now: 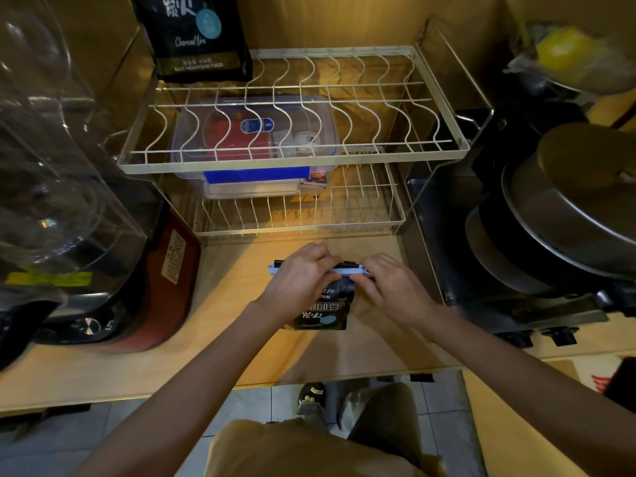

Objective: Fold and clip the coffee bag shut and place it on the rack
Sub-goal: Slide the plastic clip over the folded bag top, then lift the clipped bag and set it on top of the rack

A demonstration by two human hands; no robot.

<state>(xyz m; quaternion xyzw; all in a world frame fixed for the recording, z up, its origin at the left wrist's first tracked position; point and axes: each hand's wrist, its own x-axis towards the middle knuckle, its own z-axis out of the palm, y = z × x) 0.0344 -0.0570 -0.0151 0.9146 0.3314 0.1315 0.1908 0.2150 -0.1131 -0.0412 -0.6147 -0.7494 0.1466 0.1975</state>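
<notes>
Black coffee bag (321, 309) lies flat on your desk (361, 342) before the rack (292, 160); your left hand (297, 282) and right hand (392, 287) both pinch the blue clip (347, 269) across its folded top, fingers closed on it; a second bag (198, 34) stands on the rack's upper tier.

head view | looks forward and down | near counter (361, 346) | rack (292, 160) beyond

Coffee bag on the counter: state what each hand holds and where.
Both hands grip the light blue clip along the folded top of the coffee bag: left hand toward its left end, right hand at its right end.
</notes>
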